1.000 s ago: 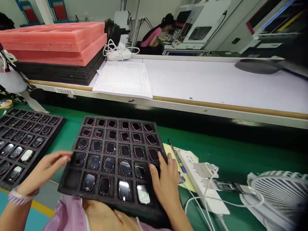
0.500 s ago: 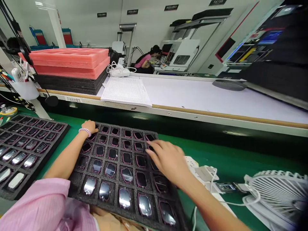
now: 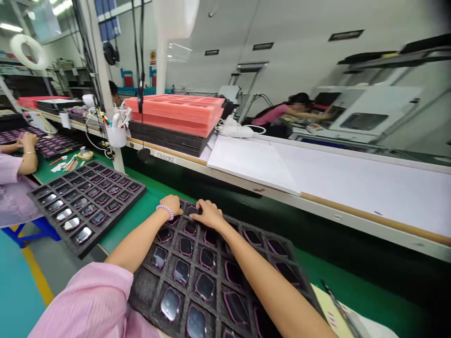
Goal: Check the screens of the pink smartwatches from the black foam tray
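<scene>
Dark, glassy, rounded-square piece w/ a pinkish rim (image 3: 192, 211) lay in the far row of the black, spongy foam tray (image 3: 143, 284), close to its far-left corner. It was btwn my two hands: to the left of my bare R hand (image 3: 209, 214) and to the right of my L hand (image 3: 171, 205), which wore a lilac coiled wristband (image 3: 165, 211). R hand was the nearer one, w/ its thumb and forefinger spread over the piece; whether they pinched it, I could not tell. L hand was half curled, thumb toward the same corner, and what it held, if anything, I also could not tell. Long axis of the piece was unclear, b/c my fingers covered part of it.

My R forearm crossed above the middle pockets, so approach from that side was rather low, I judged. Under the tray was the smooth green bench top (image 3: 373, 293). Another black foam tray w/ similar pieces (image 3: 112, 219) lay well apart on my left; beyond, the long white shelf w/ wood-coloured edge (image 3: 352, 192) carried a coral-pink foam stack (image 3: 172, 115). A co-worker's hand (image 3: 28, 141) was at far left.
</scene>
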{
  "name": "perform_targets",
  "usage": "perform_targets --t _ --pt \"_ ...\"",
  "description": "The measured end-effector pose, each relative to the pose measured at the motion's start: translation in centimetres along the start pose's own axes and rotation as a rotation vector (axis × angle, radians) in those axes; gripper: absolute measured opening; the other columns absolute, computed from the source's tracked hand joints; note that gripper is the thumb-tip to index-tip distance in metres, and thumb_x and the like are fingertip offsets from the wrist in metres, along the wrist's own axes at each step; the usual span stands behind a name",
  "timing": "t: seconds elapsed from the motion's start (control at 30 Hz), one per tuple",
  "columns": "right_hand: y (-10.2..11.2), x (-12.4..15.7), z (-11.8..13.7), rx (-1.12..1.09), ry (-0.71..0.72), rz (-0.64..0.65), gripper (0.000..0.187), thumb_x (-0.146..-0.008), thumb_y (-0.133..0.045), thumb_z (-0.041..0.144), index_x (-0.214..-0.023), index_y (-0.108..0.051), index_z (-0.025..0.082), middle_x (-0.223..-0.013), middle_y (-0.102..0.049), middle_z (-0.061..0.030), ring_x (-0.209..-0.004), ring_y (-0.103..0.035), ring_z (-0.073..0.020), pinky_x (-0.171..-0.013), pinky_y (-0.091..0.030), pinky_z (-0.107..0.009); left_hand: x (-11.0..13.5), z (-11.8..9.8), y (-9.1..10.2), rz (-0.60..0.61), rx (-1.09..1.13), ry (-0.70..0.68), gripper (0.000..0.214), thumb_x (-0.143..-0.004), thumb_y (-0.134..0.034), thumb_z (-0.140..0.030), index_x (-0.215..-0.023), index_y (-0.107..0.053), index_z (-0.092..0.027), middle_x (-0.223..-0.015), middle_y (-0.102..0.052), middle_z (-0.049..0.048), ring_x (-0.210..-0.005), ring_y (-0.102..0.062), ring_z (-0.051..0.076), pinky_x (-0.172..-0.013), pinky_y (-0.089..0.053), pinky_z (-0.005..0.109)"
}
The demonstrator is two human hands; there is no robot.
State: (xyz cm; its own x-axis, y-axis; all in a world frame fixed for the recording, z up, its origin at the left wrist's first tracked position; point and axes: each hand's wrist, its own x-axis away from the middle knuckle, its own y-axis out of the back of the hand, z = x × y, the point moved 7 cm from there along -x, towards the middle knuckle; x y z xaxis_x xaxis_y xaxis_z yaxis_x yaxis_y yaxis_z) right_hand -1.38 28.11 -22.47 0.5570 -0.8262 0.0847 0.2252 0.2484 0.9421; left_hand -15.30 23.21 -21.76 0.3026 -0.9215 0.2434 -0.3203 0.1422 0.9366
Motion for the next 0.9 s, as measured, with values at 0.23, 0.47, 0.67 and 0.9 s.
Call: perform_targets --t 0.23,0.47,0.67,0.9 --pt "1.1 2.0 -0.1 -0.354 0.145 -0.113 0.014 -0.090 -0.057 0.023 -0.087 -0.044 0.023 -0.091 -0.067 -0.0059 -0.091 -0.064 -0.0253 -0.083 -0.048 -0.037 1.5 -1.1 2.7 -0.137 0.309 -0.065 0.042 -0.088 -0.080 -0.023 -0.124 -0.063 -0.009 -0.128 -0.068 0.0181 -0.126 -0.064 0.033 -0.111 -0.053 0.053" --pt "4.1 9.7 -4.6 -1.498 0.054 0.083 0.052 -0.073 -0.095 0.046 -0.107 -0.069 0.016 -0.103 -0.076 -0.0116 -0.062 -0.055 -0.0128 -0.059 -0.048 -0.027 5.3 -8.5 3.2 -0.016 0.814 -0.474 0.030 -0.096 -0.057 -0.018 -0.125 -0.056 -0.012 -0.109 -0.071 0.0102 -0.081 -0.070 0.013 -0.071 -0.056 0.024" --pt "1.8 14.1 -5.4 -1.835 -0.021 0.065 0.053 -0.079 -0.096 0.037 -0.124 -0.075 0.020 -0.109 -0.076 -0.0085 -0.077 -0.066 -0.0144 -0.075 -0.057 -0.027 7.6 -9.3 0.5 -0.037 1.059 -0.552 0.036 -0.083 -0.063 -0.016 -0.119 -0.057 -0.014 -0.117 -0.068 0.0105 -0.106 -0.065 0.019 -0.098 -0.052 0.033" --pt "1.5 14.4 -5.1 -1.829 0.091 0.058 0.058 -0.082 -0.095 0.043 -0.132 -0.069 0.030 -0.096 -0.068 0.0003 -0.077 -0.066 -0.0156 -0.082 -0.056 -0.032 9.2 -8.6 0.2 -0.208 0.874 -0.530 0.039 -0.082 -0.065 -0.023 -0.121 -0.061 -0.019 -0.105 -0.069 0.0054 -0.084 -0.063 0.017 -0.076 -0.051 0.029"
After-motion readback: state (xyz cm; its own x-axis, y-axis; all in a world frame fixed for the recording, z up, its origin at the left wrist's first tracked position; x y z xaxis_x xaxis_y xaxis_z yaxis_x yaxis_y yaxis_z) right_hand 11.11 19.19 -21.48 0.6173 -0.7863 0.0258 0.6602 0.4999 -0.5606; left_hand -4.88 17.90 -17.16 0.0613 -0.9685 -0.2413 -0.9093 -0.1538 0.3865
